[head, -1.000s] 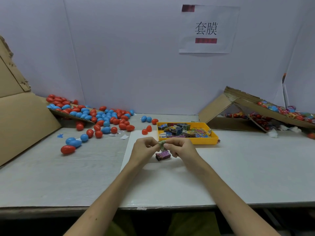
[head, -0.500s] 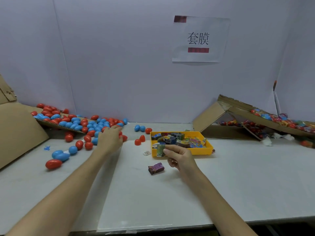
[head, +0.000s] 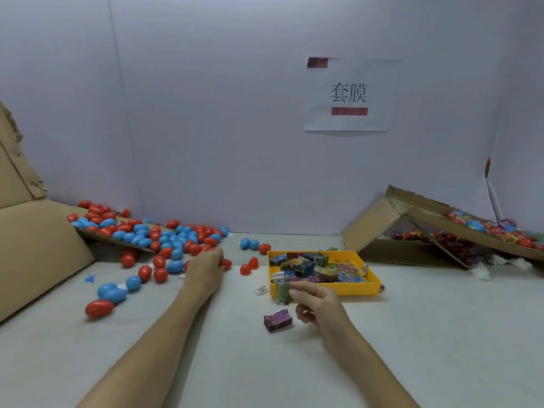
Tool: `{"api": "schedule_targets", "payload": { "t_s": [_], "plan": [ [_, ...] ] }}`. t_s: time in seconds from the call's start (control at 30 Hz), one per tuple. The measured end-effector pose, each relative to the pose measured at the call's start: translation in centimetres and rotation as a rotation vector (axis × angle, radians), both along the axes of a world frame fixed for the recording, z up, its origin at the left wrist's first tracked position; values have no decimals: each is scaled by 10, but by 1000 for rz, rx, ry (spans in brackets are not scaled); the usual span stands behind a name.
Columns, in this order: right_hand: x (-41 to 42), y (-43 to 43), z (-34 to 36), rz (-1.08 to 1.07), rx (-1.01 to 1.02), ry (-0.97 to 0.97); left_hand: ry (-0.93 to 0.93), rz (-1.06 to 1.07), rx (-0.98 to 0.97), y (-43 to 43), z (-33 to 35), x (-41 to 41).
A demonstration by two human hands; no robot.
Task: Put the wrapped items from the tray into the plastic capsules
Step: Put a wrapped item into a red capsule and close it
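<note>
Wrapped item (head: pixel 283 293), boxy green, sits pinched by right hand (head: pixel 319 304); left hand (head: pixel 206 270) fingers (head: pixel 215 258) among egg-shaped capsules (head: pixel 176 265), grip unclear.

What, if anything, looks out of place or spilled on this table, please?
Red and blue capsules lie scattered loose across the table's left side. One purple wrapped item lies outside the yellow tray. The cardboard box at right is torn and sagging.

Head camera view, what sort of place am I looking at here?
Probably a small packing workstation: heaps of red and blue plastic capsules on the table, a yellow tray of wrapped items, and a printed sign on the back wall.
</note>
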State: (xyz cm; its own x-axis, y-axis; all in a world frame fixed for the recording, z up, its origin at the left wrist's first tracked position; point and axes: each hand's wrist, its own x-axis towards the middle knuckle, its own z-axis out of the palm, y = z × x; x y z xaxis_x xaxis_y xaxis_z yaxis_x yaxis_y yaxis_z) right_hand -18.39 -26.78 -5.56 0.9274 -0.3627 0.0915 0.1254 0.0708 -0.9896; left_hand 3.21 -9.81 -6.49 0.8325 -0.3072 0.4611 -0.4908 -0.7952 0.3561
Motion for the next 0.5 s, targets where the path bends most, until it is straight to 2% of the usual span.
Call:
{"api": "schedule_targets", "payload": {
  "t_s": [0.17, 0.3, 0.4, 0.5],
  "plan": [
    [1, 1, 0, 22, 5, -14, 162, -59, -465, -7, 8, -30],
    [-2, 2, 4, -4, 1, -26, 613, -312, -984, -6, 25, -81],
    [-6, 5, 8, 2, -3, -41, 762, -465, -1136, 3, 26, -116],
    [-8, 8, 10, -7, -1, -49, 886, -530, -1246, 8, 23, -130]
  ]
}}
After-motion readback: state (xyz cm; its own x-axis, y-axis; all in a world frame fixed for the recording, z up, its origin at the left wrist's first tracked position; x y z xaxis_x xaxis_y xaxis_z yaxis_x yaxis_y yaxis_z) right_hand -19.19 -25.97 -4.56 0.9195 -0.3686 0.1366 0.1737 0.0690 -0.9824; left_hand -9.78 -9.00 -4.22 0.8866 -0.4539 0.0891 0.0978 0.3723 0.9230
